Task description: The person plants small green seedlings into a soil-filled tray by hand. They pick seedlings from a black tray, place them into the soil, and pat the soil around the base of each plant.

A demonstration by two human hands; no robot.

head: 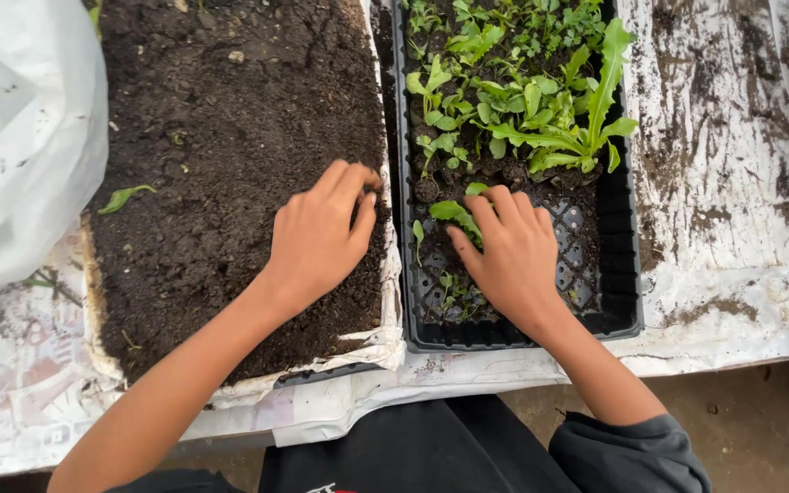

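Note:
My left hand (320, 236) rests on dark soil in a paper-lined tray (230, 137), fingers bent with the tips pressed into the soil near the tray's right edge. My right hand (509, 256) reaches into a black plastic seedling tray (618, 310), its fingers curled around a small green seedling (454, 213) at the near end. Several leafy seedlings (541, 110) fill the far part of that tray. The near part shows bare black mesh.
A white plastic bag (25, 128) bulges at the left. Soil-smeared white sheeting (732, 183) covers the table to the right. A loose green leaf (123, 196) lies on the soil. The table's front edge runs just below both trays.

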